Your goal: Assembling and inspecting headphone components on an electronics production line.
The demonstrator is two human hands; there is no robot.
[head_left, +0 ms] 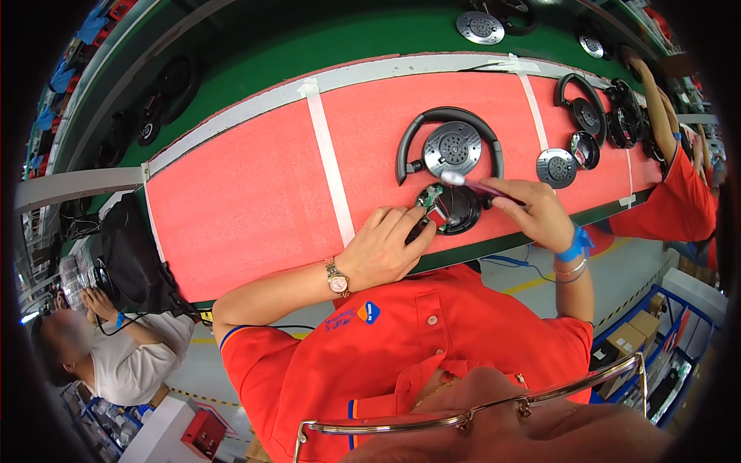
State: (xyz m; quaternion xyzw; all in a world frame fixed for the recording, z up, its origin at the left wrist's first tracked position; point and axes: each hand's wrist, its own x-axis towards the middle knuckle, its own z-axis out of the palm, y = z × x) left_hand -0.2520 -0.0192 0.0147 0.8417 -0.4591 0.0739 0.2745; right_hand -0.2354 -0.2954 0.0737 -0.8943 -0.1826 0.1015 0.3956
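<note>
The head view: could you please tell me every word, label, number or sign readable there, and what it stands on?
None can be read clearly.
Red shirt: blue script, too small and blurred.
Badge on it: marks too small.
Wristwatch: dial too small.
Silver disc: any marks too small.

Bright silver discs (453, 149) (556, 167) on pink worktop (239, 177), 2; ear cup (465, 211) at left fingers (397, 220), 1; white-tipped tool (476, 185), 1; wristwatch (337, 279), 1.

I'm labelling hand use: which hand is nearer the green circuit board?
Left. The left hand is at the left side of the ear cup, close beside the board; the right hand is farther off, to the board's right, holding a white-tipped tool.
</note>
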